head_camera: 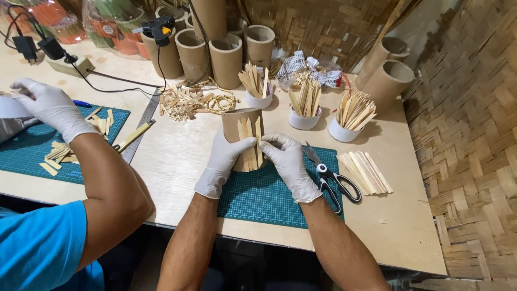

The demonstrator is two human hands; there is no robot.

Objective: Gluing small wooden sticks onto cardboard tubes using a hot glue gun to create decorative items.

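My left hand (221,161) and right hand (288,161) both held the upright tube (237,123), sticks (251,148) standing toward twelve o'clock, scissors (334,180) at three.

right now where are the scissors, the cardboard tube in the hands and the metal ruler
scissors (329,177): head view, on the pivot above the black handles
cardboard tube (235,122): head view, on its bare upper left wall
metal ruler (143,126): head view, midway along the blade
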